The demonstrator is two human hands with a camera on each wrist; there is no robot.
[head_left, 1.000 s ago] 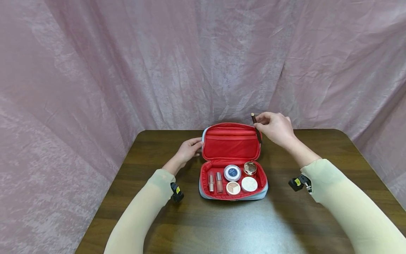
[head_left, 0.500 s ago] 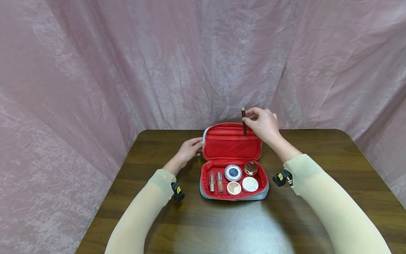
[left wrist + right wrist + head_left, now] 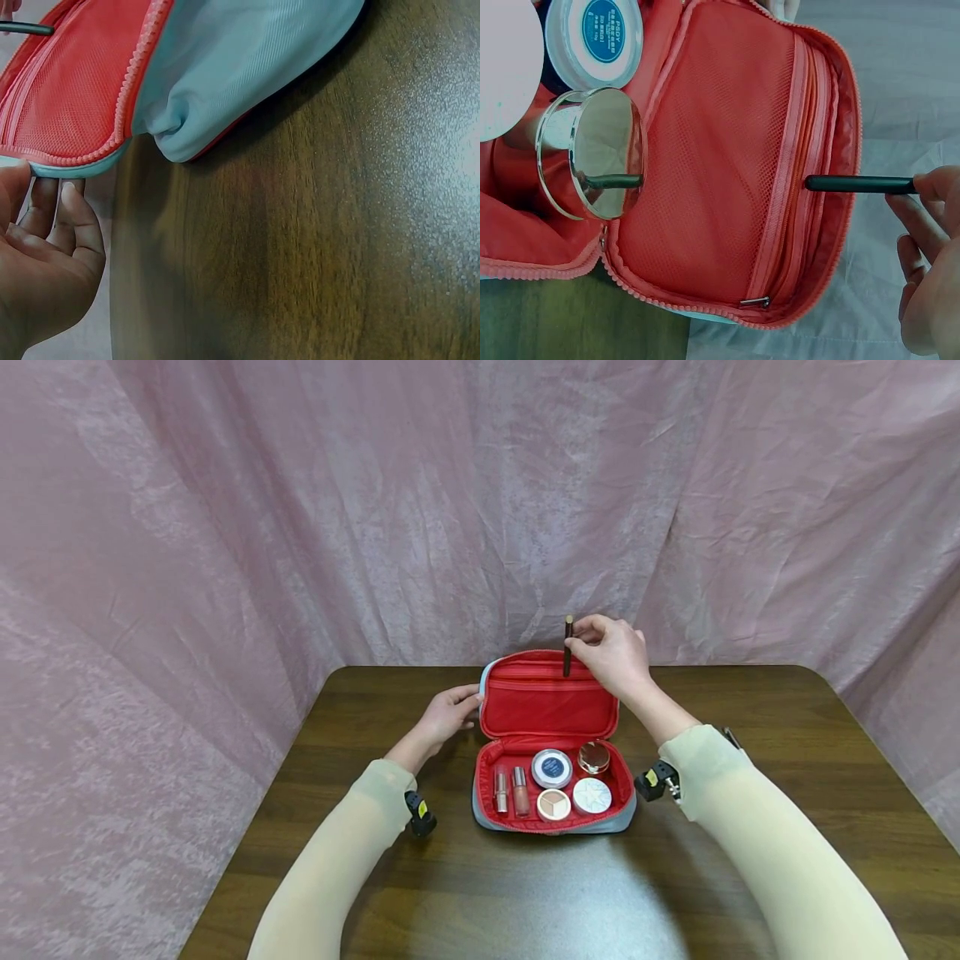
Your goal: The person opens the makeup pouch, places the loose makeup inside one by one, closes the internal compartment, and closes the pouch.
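Narrow in its hold, the grip of the right hand (image 3: 617, 656) pinches a slim dark stick (image 3: 567, 647) between thumb and fingers. The stick is nearly upright before the far edge of the raised red lid (image 3: 547, 708), right of its middle, with its pale-gold end upward. In the right wrist view its lower tip is at the zip band (image 3: 799, 157) above the mesh pocket (image 3: 705, 150); I cannot tell whether they touch. The left hand (image 3: 446, 714) holds the lid's left edge, thumb at the rim and fingers behind.

That lid belongs to a light-blue pouch (image 3: 615, 822), which sits toward the far edge of the brown worktop (image 3: 465, 893). Inside its red base, a pinkish lip tube (image 3: 501, 789) lies along the left edge, with a silver-capped tube (image 3: 521, 792) just beside it. Midway across, a blue-labelled round pot (image 3: 551, 768) sits behind a three-shade palette (image 3: 553, 805), which is by the near edge. A gold mirrored compact (image 3: 593, 757) occupies the far right corner, and a white compact (image 3: 592, 796) the near right one.

Beyond the worktop's far edge hangs a pink curtain (image 3: 480, 527).
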